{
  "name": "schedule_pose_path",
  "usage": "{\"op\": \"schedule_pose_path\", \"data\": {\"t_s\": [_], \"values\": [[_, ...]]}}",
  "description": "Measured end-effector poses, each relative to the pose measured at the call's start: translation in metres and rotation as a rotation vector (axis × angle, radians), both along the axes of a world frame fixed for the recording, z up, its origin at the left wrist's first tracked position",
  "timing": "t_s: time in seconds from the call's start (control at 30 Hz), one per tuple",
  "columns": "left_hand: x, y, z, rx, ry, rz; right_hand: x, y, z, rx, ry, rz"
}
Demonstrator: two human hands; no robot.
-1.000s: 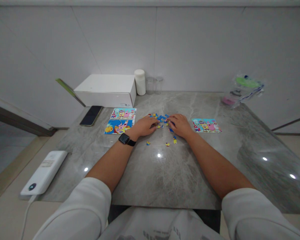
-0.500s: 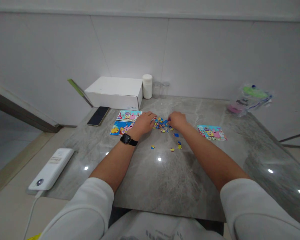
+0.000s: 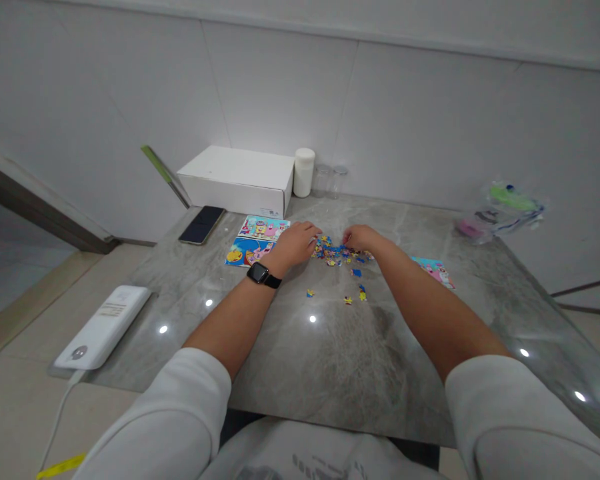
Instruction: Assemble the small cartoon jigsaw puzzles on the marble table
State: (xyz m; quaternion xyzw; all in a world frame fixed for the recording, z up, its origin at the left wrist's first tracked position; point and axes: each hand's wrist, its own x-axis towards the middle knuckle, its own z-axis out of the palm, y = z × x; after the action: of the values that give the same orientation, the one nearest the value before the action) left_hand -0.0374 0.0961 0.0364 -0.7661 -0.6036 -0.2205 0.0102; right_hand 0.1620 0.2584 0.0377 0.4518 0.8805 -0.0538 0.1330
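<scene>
A pile of small blue and yellow jigsaw pieces lies loose on the grey table. My left hand, with a black watch on the wrist, rests at the pile's left edge, fingers stretched out and holding nothing visible. At the right part of the pile, my right hand has its fingertips drawn together and pointing down; what they pinch is hidden. Nearer to me lie a blue piece, a yellow-blue piece, a small yellow piece and another single piece.
Cartoon picture cards lie left of my left hand; another card is partly behind my right forearm. Along the back stand a white box, a white bottle and glass jars. A phone, power bank and plastic bag are at the sides.
My right hand has shifted slightly right, and pieces now spread farther right beneath it. My left hand stays by the pile. The camera view has tilted a little.
</scene>
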Motion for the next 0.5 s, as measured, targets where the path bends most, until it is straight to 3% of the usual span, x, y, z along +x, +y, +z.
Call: {"op": "schedule_pose_path", "data": {"t_s": [0.27, 0.5], "values": [[0.001, 0.000, 0.000, -0.025, 0.015, 0.001, 0.005, 0.012, 0.016, -0.100, 0.022, -0.025], [0.011, 0.007, -0.006, -0.053, -0.203, -0.009, 0.019, -0.002, 0.027, -0.375, 0.450, -0.054]]}}
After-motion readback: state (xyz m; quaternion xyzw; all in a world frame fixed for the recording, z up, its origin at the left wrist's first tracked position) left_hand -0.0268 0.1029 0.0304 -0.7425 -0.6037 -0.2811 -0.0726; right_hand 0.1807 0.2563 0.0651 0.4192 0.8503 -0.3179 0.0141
